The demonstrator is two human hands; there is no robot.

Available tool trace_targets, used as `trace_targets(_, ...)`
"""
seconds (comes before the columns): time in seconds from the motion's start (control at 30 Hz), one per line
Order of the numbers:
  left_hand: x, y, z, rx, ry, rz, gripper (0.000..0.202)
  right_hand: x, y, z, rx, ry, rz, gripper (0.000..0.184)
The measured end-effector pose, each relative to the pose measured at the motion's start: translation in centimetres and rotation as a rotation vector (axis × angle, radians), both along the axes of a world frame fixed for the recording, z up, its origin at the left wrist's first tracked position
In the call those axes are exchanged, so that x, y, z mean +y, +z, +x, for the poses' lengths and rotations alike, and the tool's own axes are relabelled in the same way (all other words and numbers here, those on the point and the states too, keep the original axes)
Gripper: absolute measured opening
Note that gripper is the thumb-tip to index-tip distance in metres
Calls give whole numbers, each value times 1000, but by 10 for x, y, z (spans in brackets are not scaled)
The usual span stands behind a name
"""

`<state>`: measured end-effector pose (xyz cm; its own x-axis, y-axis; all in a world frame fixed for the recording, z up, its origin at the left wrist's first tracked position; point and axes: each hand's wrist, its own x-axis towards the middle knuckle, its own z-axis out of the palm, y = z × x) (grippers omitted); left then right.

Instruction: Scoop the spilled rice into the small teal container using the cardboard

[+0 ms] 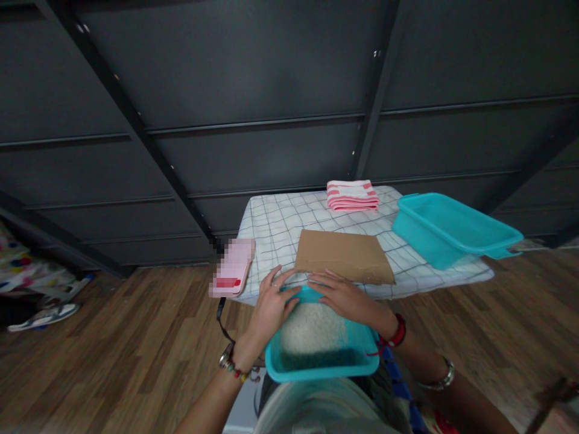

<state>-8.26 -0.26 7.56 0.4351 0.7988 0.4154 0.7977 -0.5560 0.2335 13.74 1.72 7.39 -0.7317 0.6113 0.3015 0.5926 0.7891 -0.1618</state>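
Note:
A turquoise tub (316,367) with white rice (312,328) heaped in it sits close to my body at the near edge of a small table. My left hand (271,304) rests on the tub's far left rim, fingers curled over it. My right hand (346,295) lies across the far rim and the rice, fingers stretched flat toward the left. Just beyond both hands lies a flat brown cardboard sheet (344,256) on the checked tablecloth (275,226).
A second, empty turquoise tub (447,229) sits tilted on the table's right end. A folded pink-and-white striped towel (351,194) lies at the far edge. A pink object (233,268) overhangs the left corner. Dark panelled wall behind, wooden floor around, shoes at far left (43,316).

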Motion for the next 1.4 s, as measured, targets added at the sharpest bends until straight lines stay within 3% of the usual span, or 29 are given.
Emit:
trace_targets(0.13,-2,-1,0,-17,-62,28,18,-4,-2,3,-60,66,22,33)
trace_targets(0.37,-9,-1,0,-1,137,133,15,-7,1,1,-44,-15,36,42)
trace_targets(0.57,-11,1,-2,4,-21,146,14,-8,9,-7,-120,-3,-13,45)
trace_targets(0.83,-16,-4,-4,-21,244,193,17,-2,10,-24,-129,-8,-38,59)
trace_targets(1.0,-24,-5,-9,3,152,204,19,-3,9,-21,-148,68,-53,48)
trace_targets(1.1,-26,-7,-10,-16,80,188,19,-2,8,-16,-126,32,-1,47)
trace_targets(1.17,-25,-9,-10,-49,112,163,16,0,7,-13,-108,-24,43,46)
trace_targets(1.27,-25,-17,-10,-73,242,138,32,0,2,-10,-75,-69,78,44)
trace_targets(1.4,-32,-32,-13,-37,359,90,68,-6,-4,-7,-59,-50,57,61)
